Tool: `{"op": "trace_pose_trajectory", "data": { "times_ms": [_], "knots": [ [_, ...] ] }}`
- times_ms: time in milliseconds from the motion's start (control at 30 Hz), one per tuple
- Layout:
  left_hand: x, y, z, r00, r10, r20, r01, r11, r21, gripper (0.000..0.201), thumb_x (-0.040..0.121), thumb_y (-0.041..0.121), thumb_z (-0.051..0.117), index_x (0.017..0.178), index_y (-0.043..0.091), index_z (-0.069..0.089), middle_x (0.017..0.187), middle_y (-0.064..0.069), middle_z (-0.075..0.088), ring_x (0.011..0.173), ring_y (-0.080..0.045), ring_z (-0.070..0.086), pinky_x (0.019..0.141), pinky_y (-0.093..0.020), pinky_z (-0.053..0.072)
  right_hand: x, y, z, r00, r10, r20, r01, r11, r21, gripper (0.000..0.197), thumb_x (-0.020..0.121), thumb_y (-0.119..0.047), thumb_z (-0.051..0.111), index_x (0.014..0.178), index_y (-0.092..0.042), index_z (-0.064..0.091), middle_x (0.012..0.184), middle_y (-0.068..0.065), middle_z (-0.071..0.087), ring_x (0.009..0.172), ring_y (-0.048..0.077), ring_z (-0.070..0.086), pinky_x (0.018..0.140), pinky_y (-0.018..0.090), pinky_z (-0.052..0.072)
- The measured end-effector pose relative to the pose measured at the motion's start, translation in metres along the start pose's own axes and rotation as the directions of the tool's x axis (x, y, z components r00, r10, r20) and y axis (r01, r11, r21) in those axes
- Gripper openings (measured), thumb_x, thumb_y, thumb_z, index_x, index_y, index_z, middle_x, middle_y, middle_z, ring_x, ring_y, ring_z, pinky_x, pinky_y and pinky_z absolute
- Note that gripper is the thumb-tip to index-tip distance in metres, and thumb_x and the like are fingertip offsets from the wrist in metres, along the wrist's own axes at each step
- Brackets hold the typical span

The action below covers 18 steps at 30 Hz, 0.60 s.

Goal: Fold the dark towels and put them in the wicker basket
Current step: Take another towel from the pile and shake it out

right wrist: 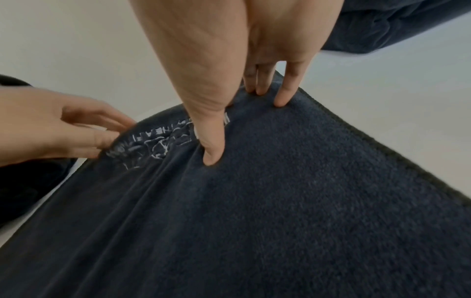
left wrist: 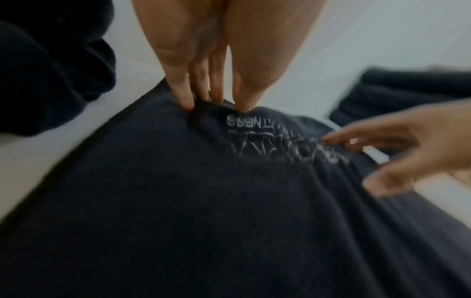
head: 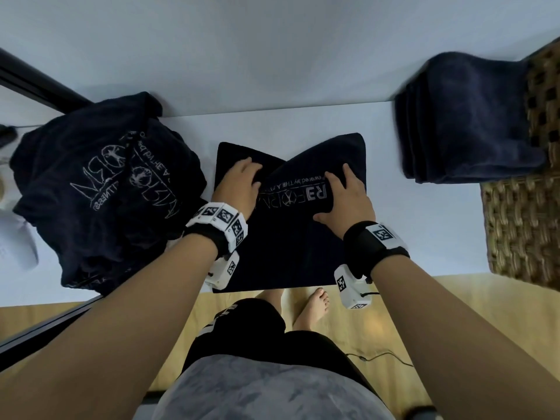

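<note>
A dark towel (head: 291, 237) lies on the white table (head: 424, 225) at its near edge, directly in front of the person, with white printed lettering facing up across its middle. The far part of the towel is folded over unevenly, leaving a dip between two raised corners. The left hand (head: 239, 184) rests palm down on the far left part of the towel, its fingers (left wrist: 183, 94) straight and close together, the tips pressing into the cloth. The right hand (head: 345, 198) lies flat on the lettering to the right, fingers (right wrist: 285, 92) spread and the thumb stretched out sideways, all pressing down on the fabric. To the left on the table sits a loose heap of more dark towels (head: 103, 189) with white print. At the right, a stack of folded dark towels (head: 466, 122) lies over the rim of the wicker basket (head: 524, 225), which stands at the table's right end.
</note>
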<state>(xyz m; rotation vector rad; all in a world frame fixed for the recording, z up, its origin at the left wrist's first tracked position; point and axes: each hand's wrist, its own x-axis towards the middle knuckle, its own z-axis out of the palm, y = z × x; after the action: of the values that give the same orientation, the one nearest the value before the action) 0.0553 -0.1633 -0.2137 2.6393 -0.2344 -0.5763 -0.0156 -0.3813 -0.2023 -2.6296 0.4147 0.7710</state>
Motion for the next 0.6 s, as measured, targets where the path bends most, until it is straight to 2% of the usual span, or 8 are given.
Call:
{"op": "trace_pose_trajectory", "data": {
  "times_ms": [67, 133, 233, 300, 367, 433, 500, 600],
  "knots": [
    [-0.004, -0.009, 0.004, 0.997, -0.036, 0.072, 0.027, 0.993, 0.116, 0.05, 0.102, 0.024, 0.045, 0.149, 0.014, 0.033, 0.162, -0.007, 0.015, 0.148, -0.025, 0.019, 0.112, -0.041, 0.032, -0.001, 0.005, -0.005, 0.998, 0.069, -0.002, -0.069, 0.997, -0.024, 0.104, 0.071, -0.043, 0.083, 0.152, -0.026, 0.022, 0.163, 0.006, 0.004, 0.144, 0.028, 0.018, 0.105, 0.044, 0.042],
    [-0.004, -0.016, 0.003, 0.984, -0.15, 0.1, 0.13, 0.975, 0.179, 0.059, 0.103, 0.034, 0.04, 0.154, 0.015, 0.018, 0.164, -0.007, 0.0, 0.15, -0.028, 0.005, 0.114, -0.048, 0.03, -0.002, 0.011, -0.011, 0.989, 0.146, 0.004, -0.145, 0.986, -0.079, 0.109, 0.068, -0.05, 0.084, 0.152, -0.023, 0.02, 0.159, 0.007, 0.012, 0.137, 0.03, 0.027, 0.099, 0.044, 0.046],
    [-0.001, -0.018, 0.0, 0.966, -0.218, 0.137, 0.181, 0.953, 0.242, 0.066, 0.102, 0.041, 0.038, 0.155, 0.014, 0.009, 0.164, -0.008, -0.006, 0.15, -0.029, 0.001, 0.112, -0.049, 0.034, -0.001, 0.016, -0.019, 0.981, 0.195, -0.014, -0.195, 0.971, -0.14, 0.097, 0.07, -0.052, 0.081, 0.144, -0.014, 0.031, 0.144, 0.012, 0.032, 0.127, 0.031, 0.038, 0.095, 0.043, 0.046],
    [0.002, -0.015, -0.001, 0.954, -0.245, 0.173, 0.194, 0.945, 0.265, 0.074, 0.1, 0.048, 0.04, 0.156, 0.018, 0.004, 0.163, -0.007, -0.011, 0.15, -0.03, -0.002, 0.112, -0.05, 0.033, 0.003, 0.015, -0.023, 0.986, 0.154, -0.061, -0.16, 0.981, -0.111, 0.085, 0.075, -0.053, 0.077, 0.139, -0.012, 0.039, 0.14, 0.013, 0.038, 0.126, 0.031, 0.04, 0.097, 0.043, 0.042],
    [0.005, -0.012, 0.0, 0.939, -0.267, 0.216, 0.205, 0.941, 0.271, 0.081, 0.096, 0.053, 0.045, 0.156, 0.025, -0.002, 0.162, -0.007, -0.016, 0.15, -0.031, -0.006, 0.114, -0.052, 0.029, 0.009, 0.012, -0.022, 0.995, 0.075, -0.068, -0.077, 0.996, -0.036, 0.084, 0.08, -0.049, 0.074, 0.145, -0.014, 0.035, 0.15, 0.012, 0.031, 0.135, 0.03, 0.034, 0.105, 0.043, 0.038],
    [0.007, -0.01, -0.001, 0.931, -0.276, 0.237, 0.208, 0.938, 0.276, 0.083, 0.095, 0.053, 0.048, 0.155, 0.029, -0.005, 0.161, -0.007, -0.02, 0.15, -0.031, -0.008, 0.114, -0.053, 0.029, 0.015, 0.008, -0.018, 1.0, 0.018, -0.012, -0.018, 1.0, -0.003, 0.093, 0.081, -0.046, 0.074, 0.153, -0.018, 0.024, 0.161, 0.01, 0.013, 0.147, 0.028, 0.017, 0.114, 0.042, 0.032],
    [0.011, -0.009, -0.003, 0.925, -0.281, 0.255, 0.21, 0.939, 0.272, 0.084, 0.095, 0.052, 0.049, 0.155, 0.03, -0.007, 0.161, -0.006, -0.023, 0.15, -0.03, -0.01, 0.115, -0.053, 0.028, 0.019, 0.007, -0.014, 1.0, 0.011, 0.014, -0.011, 1.0, -0.028, 0.101, 0.08, -0.046, 0.076, 0.155, -0.02, 0.014, 0.164, 0.008, -0.002, 0.151, 0.025, 0.004, 0.117, 0.042, 0.029],
    [0.02, -0.008, -0.006, 0.924, -0.284, 0.257, 0.215, 0.94, 0.265, 0.085, 0.095, 0.051, 0.05, 0.155, 0.03, -0.008, 0.161, -0.005, -0.023, 0.15, -0.029, -0.011, 0.116, -0.05, 0.025, 0.028, 0.009, -0.014, 1.0, 0.008, 0.006, -0.008, 0.999, -0.042, 0.107, 0.079, -0.048, 0.076, 0.156, -0.02, 0.009, 0.164, 0.008, -0.009, 0.151, 0.024, -0.002, 0.117, 0.042, 0.029]
  ]
}}
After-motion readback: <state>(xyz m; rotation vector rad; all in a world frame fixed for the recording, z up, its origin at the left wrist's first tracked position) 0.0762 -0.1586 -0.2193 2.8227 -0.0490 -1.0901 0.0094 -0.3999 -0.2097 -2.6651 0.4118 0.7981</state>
